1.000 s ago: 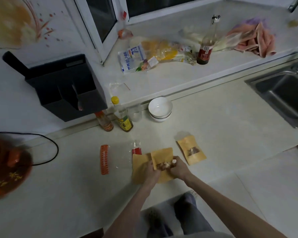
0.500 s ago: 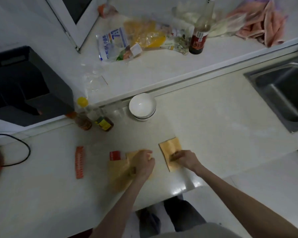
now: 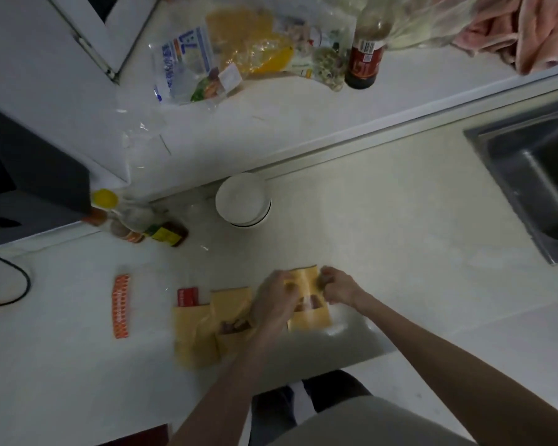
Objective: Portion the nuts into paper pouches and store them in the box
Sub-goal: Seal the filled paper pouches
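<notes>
The left hand (image 3: 276, 297) and the right hand (image 3: 337, 288) are set close together on one kraft-paper pouch (image 3: 310, 320), each curled onto the pouch's upper part — left at the 9 o'clock edge, right at the 3 o'clock edge. Whether the mouth strip is being pinched or only pressed cannot be told through the blur. The pouch is laid flat on the counter (image 3: 400, 239) with its long axis running from 12 to 6 o'clock, mouth away from the body; nuts (image 3: 313, 302) are glimpsed through its small window between the two wrists.

At 9 o'clock from the left hand, just beside it and partly under its forearm, a second windowed pouch (image 3: 232, 313) is seen lying over a stack of plain pouches (image 3: 195, 341), with a red packet (image 3: 188, 296) at the stack's far corner. The left hand is judged the nearer for reaching these — the right would have to cross over.

Farther out, a white bowl (image 3: 243, 201) stands at 12 o'clock, an orange strip (image 3: 121, 306) at 9 o'clock and the sink (image 3: 535, 175) at 2 o'clock. No storage box can be identified with confidence.
</notes>
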Action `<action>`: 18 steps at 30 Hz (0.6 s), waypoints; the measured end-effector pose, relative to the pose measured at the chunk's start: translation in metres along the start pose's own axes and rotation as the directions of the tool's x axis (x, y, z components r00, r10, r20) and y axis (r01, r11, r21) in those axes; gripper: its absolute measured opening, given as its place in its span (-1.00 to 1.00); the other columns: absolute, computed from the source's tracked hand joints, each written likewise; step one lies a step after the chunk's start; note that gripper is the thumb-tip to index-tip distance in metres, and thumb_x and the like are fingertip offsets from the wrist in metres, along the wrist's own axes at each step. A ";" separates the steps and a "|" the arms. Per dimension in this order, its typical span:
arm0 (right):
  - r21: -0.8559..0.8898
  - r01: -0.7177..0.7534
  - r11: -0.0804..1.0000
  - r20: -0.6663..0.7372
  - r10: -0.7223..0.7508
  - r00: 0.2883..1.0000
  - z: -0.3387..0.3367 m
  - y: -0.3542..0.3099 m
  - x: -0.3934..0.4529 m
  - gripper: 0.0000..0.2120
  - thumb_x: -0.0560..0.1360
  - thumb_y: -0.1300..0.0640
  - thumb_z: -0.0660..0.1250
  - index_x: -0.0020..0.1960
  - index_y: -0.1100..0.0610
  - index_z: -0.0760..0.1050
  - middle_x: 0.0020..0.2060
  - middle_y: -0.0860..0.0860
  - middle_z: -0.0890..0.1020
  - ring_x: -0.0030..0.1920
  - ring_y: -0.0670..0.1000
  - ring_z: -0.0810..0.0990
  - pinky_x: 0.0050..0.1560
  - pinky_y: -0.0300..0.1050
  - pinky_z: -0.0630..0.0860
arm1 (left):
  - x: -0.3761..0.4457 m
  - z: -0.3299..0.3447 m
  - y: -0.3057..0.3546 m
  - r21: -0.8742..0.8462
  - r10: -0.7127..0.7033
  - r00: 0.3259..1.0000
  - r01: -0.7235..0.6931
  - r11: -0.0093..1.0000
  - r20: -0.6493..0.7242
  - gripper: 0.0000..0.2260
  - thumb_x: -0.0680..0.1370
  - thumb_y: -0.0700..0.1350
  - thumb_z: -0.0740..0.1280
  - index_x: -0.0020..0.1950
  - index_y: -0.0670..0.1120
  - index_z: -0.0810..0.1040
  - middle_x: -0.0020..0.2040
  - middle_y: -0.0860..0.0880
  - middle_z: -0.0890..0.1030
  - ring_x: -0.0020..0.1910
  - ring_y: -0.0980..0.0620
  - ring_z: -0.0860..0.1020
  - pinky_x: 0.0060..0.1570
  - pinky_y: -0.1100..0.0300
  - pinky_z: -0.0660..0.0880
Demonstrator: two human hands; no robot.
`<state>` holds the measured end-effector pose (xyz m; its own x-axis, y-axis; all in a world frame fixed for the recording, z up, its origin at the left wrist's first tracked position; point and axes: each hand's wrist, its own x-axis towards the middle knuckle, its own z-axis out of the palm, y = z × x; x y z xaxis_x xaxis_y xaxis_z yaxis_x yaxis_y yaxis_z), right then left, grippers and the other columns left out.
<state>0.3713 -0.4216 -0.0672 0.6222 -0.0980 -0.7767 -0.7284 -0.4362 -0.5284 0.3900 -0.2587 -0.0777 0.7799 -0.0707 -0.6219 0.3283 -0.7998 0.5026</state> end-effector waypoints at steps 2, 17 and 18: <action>-0.005 0.032 0.999 0.032 -0.032 0.999 0.002 -0.002 0.002 -0.66 0.37 0.37 0.22 0.12 0.17 0.44 -0.09 0.08 0.56 -0.18 0.01 0.56 -0.27 -0.16 0.56 | -0.002 0.003 0.001 0.034 0.009 0.999 -0.008 0.999 -0.034 -0.77 0.41 0.15 0.25 0.04 0.17 0.48 -0.02 0.10 0.60 -0.08 0.02 0.61 -0.12 -0.02 0.61; 0.002 0.198 0.980 -0.002 -0.198 0.980 -0.002 -0.017 0.000 -0.71 0.43 0.30 0.23 0.06 -0.01 0.36 -0.20 -0.16 0.49 -0.20 -0.22 0.47 -0.25 -0.41 0.39 | 0.004 -0.011 -0.003 -0.066 0.230 0.957 -0.245 0.967 -0.179 -0.76 0.49 -0.15 0.39 0.15 0.01 0.61 0.06 0.08 0.63 0.04 0.14 0.54 0.03 0.38 0.34; -0.002 0.217 0.976 -0.017 -0.217 0.976 -0.002 -0.019 -0.002 -0.69 0.43 0.30 0.23 0.06 -0.04 0.34 -0.22 -0.21 0.46 -0.22 -0.26 0.45 -0.31 -0.48 0.36 | 0.003 -0.012 -0.004 -0.090 0.221 0.959 -0.240 0.967 -0.180 -0.76 0.50 -0.15 0.40 0.15 0.02 0.63 0.06 0.09 0.64 0.04 0.16 0.55 0.01 0.41 0.33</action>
<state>0.3840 -0.4148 -0.0551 0.7699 -0.0161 -0.6379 -0.5757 -0.4486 -0.6836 0.3978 -0.2486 -0.0739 0.9160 -0.1374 -0.3769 0.1783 -0.7023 0.6892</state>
